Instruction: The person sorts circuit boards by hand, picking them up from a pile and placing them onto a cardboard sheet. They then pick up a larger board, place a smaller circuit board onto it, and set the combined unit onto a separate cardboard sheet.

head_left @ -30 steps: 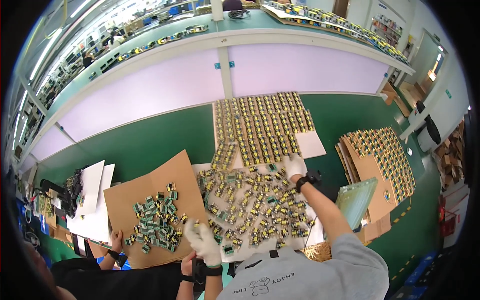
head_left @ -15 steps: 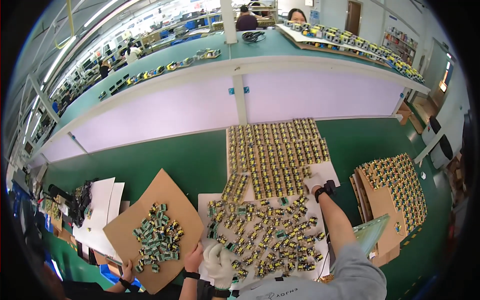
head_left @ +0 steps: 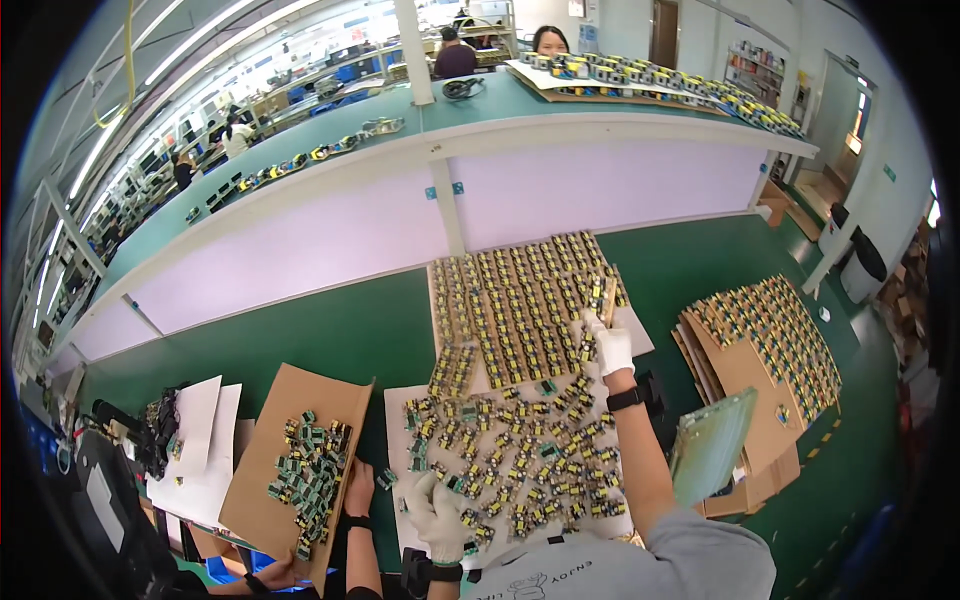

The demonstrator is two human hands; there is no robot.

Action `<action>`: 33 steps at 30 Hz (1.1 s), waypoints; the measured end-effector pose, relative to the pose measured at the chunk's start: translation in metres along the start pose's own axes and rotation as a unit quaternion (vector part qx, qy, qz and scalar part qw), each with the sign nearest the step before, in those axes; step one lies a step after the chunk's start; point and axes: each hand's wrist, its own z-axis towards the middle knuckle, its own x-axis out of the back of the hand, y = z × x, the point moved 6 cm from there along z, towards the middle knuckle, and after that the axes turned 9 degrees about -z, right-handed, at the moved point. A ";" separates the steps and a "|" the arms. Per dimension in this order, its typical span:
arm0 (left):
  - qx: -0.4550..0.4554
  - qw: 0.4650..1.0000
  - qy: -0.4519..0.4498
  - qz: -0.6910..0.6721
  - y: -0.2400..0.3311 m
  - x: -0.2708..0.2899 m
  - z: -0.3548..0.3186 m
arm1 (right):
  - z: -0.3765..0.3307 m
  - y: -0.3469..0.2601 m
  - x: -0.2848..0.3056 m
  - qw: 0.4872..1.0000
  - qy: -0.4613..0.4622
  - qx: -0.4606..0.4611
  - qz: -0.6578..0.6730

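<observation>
Green surface [head_left: 330, 330], carrying at its middle a white sheet [head_left: 640, 335] of small yellow-green components in rows [head_left: 520, 300], and at its near edge a scattered heap of loose components [head_left: 510, 450]. My right hand [head_left: 610, 345], white-gloved, rests on the rows' right side, fingers together on a component; my left hand [head_left: 435, 510], gloved, sits at the heap's near edge, fingers curled, grip not discernible. Brown cardboard sheet [head_left: 280, 440] with green parts lies toward the near left corner, another person's hand [head_left: 357, 488] touching it.

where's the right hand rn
In the head view, the gloved right hand reaches forward, right of centre, at the right edge of the neat rows of parts.
</observation>
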 end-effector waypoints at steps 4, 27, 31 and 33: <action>-0.021 1.000 0.009 0.007 -0.021 0.012 -0.003 | -0.080 -0.048 0.022 0.987 -0.028 0.081 0.135; 0.131 0.965 -0.220 -0.048 -0.002 -0.067 -0.071 | -0.208 0.163 0.249 0.827 0.393 0.137 -0.378; 0.153 0.965 -0.208 -0.044 -0.004 -0.069 -0.078 | -0.185 0.140 0.254 0.831 0.394 0.125 -0.372; 0.117 0.971 -0.210 -0.011 -0.004 -0.072 -0.080 | -0.184 0.133 0.251 0.852 0.372 0.137 -0.342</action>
